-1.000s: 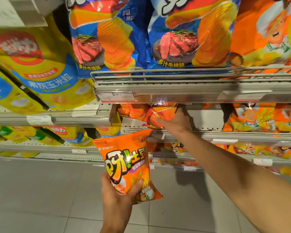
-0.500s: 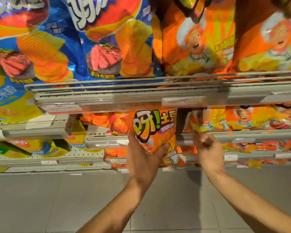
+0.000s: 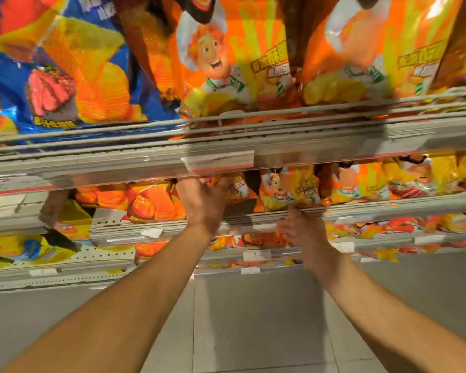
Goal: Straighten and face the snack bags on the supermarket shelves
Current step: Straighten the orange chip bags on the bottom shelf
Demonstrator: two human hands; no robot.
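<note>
Since half a second earlier, my left hand had pushed the orange snack bag up into the second shelf, so only its lower edge showed under the price rail. Fingers were spread against the bag, pressing rather than gripping. My right hand hung just below the shelf lip, loosely curled, holding nothing as far as I could tell. To finish well, I judged the bag should be set upright, front outward, level with the chef bags beside it. Above, the top shelf held blue steak-flavour bags and larger chef bags.
</note>
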